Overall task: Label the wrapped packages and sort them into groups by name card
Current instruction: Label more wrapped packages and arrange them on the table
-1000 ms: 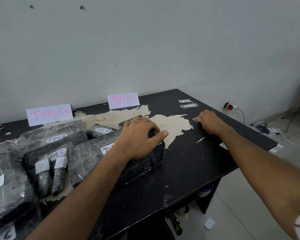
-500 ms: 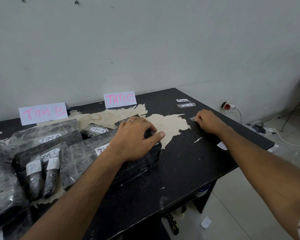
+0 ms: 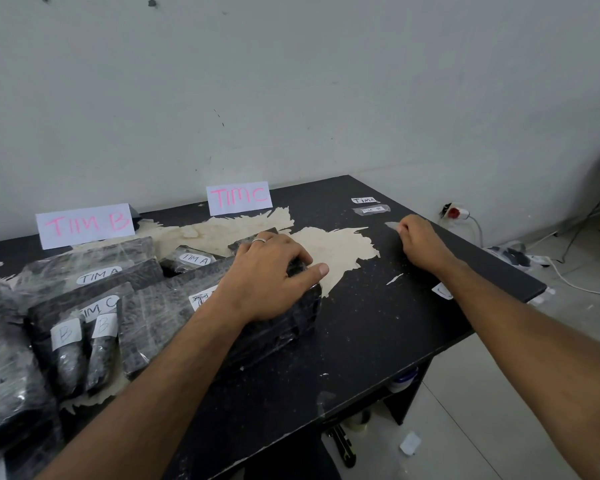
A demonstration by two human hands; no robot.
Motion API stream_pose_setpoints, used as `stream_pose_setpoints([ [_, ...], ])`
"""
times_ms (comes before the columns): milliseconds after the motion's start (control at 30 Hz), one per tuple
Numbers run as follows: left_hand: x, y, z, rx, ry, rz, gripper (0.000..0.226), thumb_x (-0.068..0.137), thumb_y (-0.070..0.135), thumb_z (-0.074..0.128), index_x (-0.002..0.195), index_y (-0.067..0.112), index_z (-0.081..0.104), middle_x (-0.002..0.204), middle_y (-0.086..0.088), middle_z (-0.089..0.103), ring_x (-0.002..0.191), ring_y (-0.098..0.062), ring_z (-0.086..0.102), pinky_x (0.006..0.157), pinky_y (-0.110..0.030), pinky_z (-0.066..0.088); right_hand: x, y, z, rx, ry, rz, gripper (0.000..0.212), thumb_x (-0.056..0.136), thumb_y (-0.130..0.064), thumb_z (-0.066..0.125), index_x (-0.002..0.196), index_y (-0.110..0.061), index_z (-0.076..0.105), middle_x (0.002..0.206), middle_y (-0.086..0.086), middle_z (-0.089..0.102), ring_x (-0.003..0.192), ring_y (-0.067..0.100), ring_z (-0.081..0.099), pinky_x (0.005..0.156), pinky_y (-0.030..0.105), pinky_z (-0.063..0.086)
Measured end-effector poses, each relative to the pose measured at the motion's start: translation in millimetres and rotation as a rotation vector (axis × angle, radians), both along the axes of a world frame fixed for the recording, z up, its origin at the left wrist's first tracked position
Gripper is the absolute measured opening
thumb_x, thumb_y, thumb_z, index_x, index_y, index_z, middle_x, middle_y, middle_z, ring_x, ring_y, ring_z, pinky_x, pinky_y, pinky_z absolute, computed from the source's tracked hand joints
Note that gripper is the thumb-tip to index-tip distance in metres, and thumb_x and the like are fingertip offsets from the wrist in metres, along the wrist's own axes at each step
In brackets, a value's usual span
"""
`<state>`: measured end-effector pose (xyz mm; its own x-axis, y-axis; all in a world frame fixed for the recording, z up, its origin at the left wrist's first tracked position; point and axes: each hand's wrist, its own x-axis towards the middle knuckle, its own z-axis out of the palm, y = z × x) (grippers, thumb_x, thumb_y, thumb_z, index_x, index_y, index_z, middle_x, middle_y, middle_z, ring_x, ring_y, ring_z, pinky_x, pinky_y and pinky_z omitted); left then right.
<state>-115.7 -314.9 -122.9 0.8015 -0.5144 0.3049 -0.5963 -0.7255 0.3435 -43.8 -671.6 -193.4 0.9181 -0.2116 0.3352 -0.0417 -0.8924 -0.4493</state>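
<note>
Head view. Left hand [image 3: 271, 271] clamped over black wrapped package [image 3: 278, 327] at frame centre, fingers curled round its far end. Right hand [image 3: 418, 244] at upper right of table [image 3: 378, 341], fingertips pinching at taped label strip [image 3: 392, 225]; grasp itself partly hidden. Below "TIM C" card [image 3: 239, 198]: "TIM A" label [image 3: 363, 200], "TIM B" label [image 3: 371, 209]. Risks judged: strip tearing, curling onto itself; wrong label chosen; package sliding into mixed pile at left.
</note>
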Motion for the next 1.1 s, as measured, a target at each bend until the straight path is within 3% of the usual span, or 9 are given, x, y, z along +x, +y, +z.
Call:
stream_pose_setpoints([
  [133,0.6,0.4,-0.6,0.003,-0.010,-0.005,0.041,0.095,0.068,0.048,0.106,0.035,0.070,0.118,0.018,0.063,0.126,-0.012,0.045,0.112,-0.044,0.033,-3.2,-7.7,4.1,0.115,-0.109,-0.053,0.022,0.107,-0.016,0.044,0.088,-0.009,0.053,0.088,0.005,0.053,0.080,0.021,0.049,0.065,0.035,0.038],
  [367,-0.2,-0.3,1.3,-0.023,0.019,-0.009,0.040,0.095,0.067,0.051,0.109,0.035,0.069,0.116,0.018,0.063,0.126,-0.013,0.047,0.112,-0.047,0.033,-10.2,8.3,27.8,0.257,-0.170,-0.018,0.018,0.109,-0.028,0.045,0.101,-0.016,0.055,0.091,-0.004,0.056,0.077,0.002,0.049,0.063,0.021,0.037],
  [467,-2.0,0.6,7.1,-0.212,0.112,-0.009,0.032,0.093,0.060,0.062,0.112,0.035,0.070,0.107,0.019,0.065,0.116,-0.014,0.055,0.109,-0.049,0.040,-11.9,23.8,40.7,0.329,-0.129,0.026,0.021,0.108,-0.031,0.047,0.105,-0.016,0.061,0.094,-0.004,0.061,0.080,0.004,0.053,0.064,0.023,0.039],
  [567,-2.3,1.0,14.5,-0.385,0.153,0.007,0.026,0.091,0.050,0.071,0.110,0.032,0.071,0.112,0.017,0.069,0.117,-0.011,0.059,0.106,-0.042,0.046,-14.8,46.1,54.9,0.435,-0.125,0.119,0.020,0.108,-0.028,0.049,0.099,-0.019,0.064,0.088,-0.005,0.067,0.073,0.003,0.061,0.066,0.021,0.044],
  [700,-1.7,3.0,27.6,-0.466,0.128,0.047,0.012,0.091,0.039,0.074,0.096,0.029,0.075,0.086,0.016,0.073,0.083,0.001,0.067,0.079,-0.025,0.055,-23.4,85.9,80.5,0.540,-0.147,0.226,0.018,0.107,-0.026,0.051,0.097,-0.021,0.066,0.088,-0.003,0.070,0.067,-0.002,0.063,0.072,0.027,0.051],
  [800,2.4,4.9,39.7,-0.573,0.292,0.056,0.014,0.093,0.037,0.072,0.091,0.024,0.077,0.079,0.010,0.076,0.070,-0.003,0.072,0.070,-0.028,0.061,-35.0,118.9,101.5,0.521,-0.161,0.304,0.020,0.106,-0.032,0.052,0.099,-0.020,0.066,0.088,0.001,0.071,0.065,-0.001,0.060,0.072,0.032,0.051],
  [867,5.2,6.4,47.7,-0.695,0.462,0.068,0.021,0.095,0.035,0.071,0.094,0.015,0.077,0.087,0.001,0.079,0.077,-0.013,0.077,0.078,-0.037,0.065,-44.4,143.5,112.1,0.480,-0.173,0.363,0.023,0.106,-0.034,0.052,0.101,-0.017,0.066,0.092,0.006,0.071,0.073,0.004,0.062,0.073,0.035,0.052],
  [967,6.6,15.6,56.0,-0.895,0.691,0.110,0.036,0.094,0.037,0.074,0.103,0.002,0.073,0.103,-0.016,0.078,0.086,-0.026,0.079,0.079,-0.039,0.064,-59.4,182.0,122.0,0.423,-0.172,0.470,0.025,0.106,-0.032,0.053,0.099,-0.009,0.064,0.091,0.018,0.067,0.074,0.015,0.055,0.069,0.035,0.047],
  [1100,-1.0,40.9,57.0,-1.091,0.869,0.123,0.047,0.094,0.040,0.074,0.112,-0.004,0.065,0.100,-0.021,0.078,0.091,-0.033,0.078,0.076,-0.039,0.064,-77.2,223.6,124.1,0.377,-0.189,0.594,0.024,0.106,-0.033,0.054,0.098,-0.012,0.063,0.083,0.002,0.064,0.069,0.008,0.053,0.067,0.025,0.045],
])
